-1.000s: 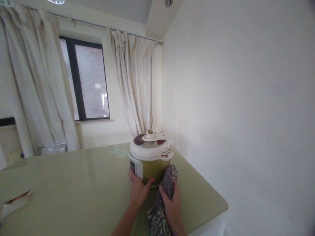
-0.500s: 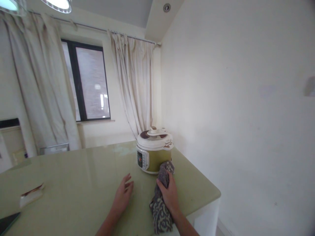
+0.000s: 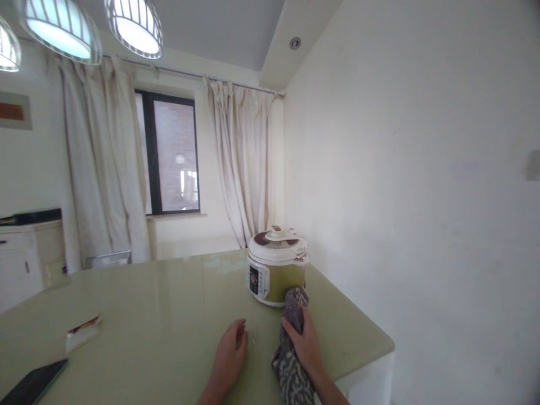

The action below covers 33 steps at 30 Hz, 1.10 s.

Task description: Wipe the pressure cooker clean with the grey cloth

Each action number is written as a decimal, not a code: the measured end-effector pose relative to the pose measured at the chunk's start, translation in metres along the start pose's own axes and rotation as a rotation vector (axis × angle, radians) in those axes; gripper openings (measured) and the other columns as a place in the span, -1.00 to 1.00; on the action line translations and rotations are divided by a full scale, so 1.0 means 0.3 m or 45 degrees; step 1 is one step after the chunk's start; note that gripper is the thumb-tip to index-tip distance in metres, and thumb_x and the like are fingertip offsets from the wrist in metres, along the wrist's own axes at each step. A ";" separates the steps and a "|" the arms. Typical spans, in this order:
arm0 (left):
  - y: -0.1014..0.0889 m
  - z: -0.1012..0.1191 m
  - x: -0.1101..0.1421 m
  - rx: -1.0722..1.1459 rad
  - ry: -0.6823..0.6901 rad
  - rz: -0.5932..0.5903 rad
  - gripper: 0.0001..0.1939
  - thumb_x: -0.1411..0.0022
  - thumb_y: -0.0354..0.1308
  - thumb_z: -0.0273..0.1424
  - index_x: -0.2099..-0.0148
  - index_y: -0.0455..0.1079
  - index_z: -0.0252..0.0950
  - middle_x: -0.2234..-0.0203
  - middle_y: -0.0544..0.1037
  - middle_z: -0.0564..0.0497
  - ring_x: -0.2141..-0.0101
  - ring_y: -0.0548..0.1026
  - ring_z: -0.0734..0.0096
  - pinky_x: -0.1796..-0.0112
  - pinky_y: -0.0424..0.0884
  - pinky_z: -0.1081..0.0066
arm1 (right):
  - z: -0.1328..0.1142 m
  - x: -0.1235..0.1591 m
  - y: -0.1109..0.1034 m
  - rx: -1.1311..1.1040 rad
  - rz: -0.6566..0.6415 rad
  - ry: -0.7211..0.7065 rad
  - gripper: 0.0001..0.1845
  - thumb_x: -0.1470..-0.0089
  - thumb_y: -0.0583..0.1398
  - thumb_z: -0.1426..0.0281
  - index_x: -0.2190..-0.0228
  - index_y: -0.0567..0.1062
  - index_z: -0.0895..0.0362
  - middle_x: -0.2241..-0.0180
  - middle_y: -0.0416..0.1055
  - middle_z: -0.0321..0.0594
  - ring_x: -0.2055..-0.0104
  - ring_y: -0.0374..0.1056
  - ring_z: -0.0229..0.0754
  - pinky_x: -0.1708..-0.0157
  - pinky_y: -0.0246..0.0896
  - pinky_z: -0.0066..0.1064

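A gold and white electric pressure cooker (image 3: 276, 268) stands on the pale green table (image 3: 160, 315) near its far right corner, lid on. My right hand (image 3: 304, 343) is closed round a grey patterned cloth (image 3: 291, 360), whose top end touches the cooker's base. My left hand (image 3: 230, 354) lies flat on the table to the left of the cloth, fingers stretched out and holding nothing, a little short of the cooker.
A white packet (image 3: 82, 332) and a dark tablet (image 3: 31, 382) lie at the table's left. The white wall runs close along the right edge. Curtains and a dark window stand behind, a white cabinet (image 3: 21, 259) at far left, and lamps (image 3: 135, 28) hang overhead.
My left hand has let go of the cooker and come back to rest flat on the table. The view has pulled back and up, so the lamps show.
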<state>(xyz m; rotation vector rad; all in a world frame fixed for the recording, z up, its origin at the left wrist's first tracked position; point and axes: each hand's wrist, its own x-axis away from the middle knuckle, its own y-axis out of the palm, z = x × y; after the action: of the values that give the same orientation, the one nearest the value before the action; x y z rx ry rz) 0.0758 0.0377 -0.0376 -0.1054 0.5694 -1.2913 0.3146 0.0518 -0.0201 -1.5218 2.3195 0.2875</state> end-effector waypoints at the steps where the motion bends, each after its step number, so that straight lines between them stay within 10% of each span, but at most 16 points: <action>1: 0.002 -0.004 -0.003 0.012 0.003 -0.005 -0.54 -0.22 0.06 -0.13 -0.05 0.48 -0.25 0.01 0.66 -0.24 -0.01 0.64 0.05 -0.17 0.48 0.05 | -0.001 -0.001 -0.001 -0.005 -0.002 0.003 -0.29 0.07 0.41 0.04 -0.08 0.57 0.11 -0.12 0.55 0.01 -0.19 0.46 0.20 -0.29 0.27 0.04; 33: -0.047 0.101 0.031 -0.072 0.070 -0.051 -0.61 -0.27 0.05 -0.09 0.17 0.55 -0.26 0.26 0.68 -0.17 0.22 0.64 0.11 0.08 0.52 0.13 | -0.013 -0.003 -0.012 0.033 -0.036 0.099 -0.08 0.13 0.40 -0.08 -0.17 0.50 0.17 -0.22 0.47 0.06 -0.27 0.38 0.23 -0.35 0.19 -0.01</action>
<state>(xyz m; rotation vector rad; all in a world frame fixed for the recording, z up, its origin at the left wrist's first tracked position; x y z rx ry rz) 0.0787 0.0178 -0.0092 -0.1291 0.6542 -1.3205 0.3176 0.0499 -0.0162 -1.5781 2.3490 0.1932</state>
